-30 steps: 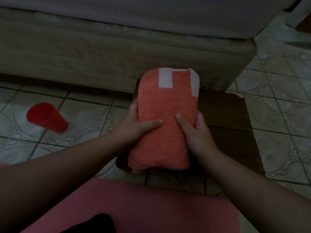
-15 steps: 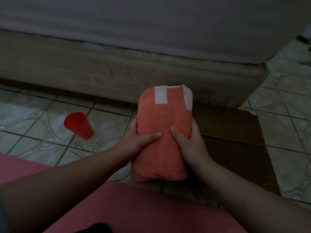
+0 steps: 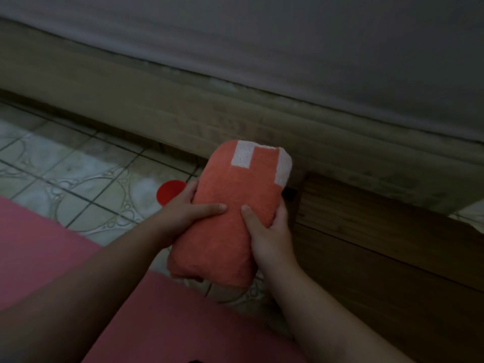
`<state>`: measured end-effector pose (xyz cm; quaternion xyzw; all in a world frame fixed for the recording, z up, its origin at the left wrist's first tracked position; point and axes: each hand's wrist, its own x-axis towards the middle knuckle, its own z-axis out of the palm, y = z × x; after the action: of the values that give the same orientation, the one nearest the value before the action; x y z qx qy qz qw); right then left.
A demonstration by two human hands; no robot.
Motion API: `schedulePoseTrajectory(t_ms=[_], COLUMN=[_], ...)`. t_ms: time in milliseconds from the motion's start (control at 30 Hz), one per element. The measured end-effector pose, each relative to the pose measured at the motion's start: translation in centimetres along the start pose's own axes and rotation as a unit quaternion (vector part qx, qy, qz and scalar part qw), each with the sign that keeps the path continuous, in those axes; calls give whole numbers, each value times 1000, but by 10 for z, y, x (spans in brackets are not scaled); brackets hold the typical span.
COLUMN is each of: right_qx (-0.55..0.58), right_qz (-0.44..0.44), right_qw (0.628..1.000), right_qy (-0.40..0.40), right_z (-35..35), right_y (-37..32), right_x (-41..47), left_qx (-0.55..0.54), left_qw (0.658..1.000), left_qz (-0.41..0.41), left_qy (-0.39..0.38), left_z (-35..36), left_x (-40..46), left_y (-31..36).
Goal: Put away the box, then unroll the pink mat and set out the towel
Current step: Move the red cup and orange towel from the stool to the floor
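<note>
Low over a tiled floor [image 3: 78, 184], the pink mat [image 3: 39, 239] lies at left; a red cup [image 3: 169, 191] peeks out behind the left hand [image 3: 183, 213]. Both hands grip a folded orange towel [image 3: 230, 216] from either side, right hand [image 3: 269, 231] nearest a wooden board [image 3: 379, 244] beside the bed [image 3: 262, 87].
</note>
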<state>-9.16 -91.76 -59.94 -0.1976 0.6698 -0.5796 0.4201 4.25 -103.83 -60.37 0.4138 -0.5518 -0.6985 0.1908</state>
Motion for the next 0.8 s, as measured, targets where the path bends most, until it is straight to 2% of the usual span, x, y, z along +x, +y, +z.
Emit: schedulePoseTrajectory(t_ms=[200,400,533,800], right_qx=[2,35,46,19], right_qz=[106,212,229,249], right_qw=[994,971,964,964], right_qy=[41,101,128,95], right_z=[16,11,26,26], right_y=[34,67,82,91], right_x=[31,53,65,75], left_qx=[7,25,38,69], left_qw=[999,997,996,994], left_qz=[-46,-76,-80,-84], left_qy=[13,-11,-16,-29], left_z=[-10,-1,-10,-22], left_x=[27,58,71,76], left_y=[-42,-83,-95,-111])
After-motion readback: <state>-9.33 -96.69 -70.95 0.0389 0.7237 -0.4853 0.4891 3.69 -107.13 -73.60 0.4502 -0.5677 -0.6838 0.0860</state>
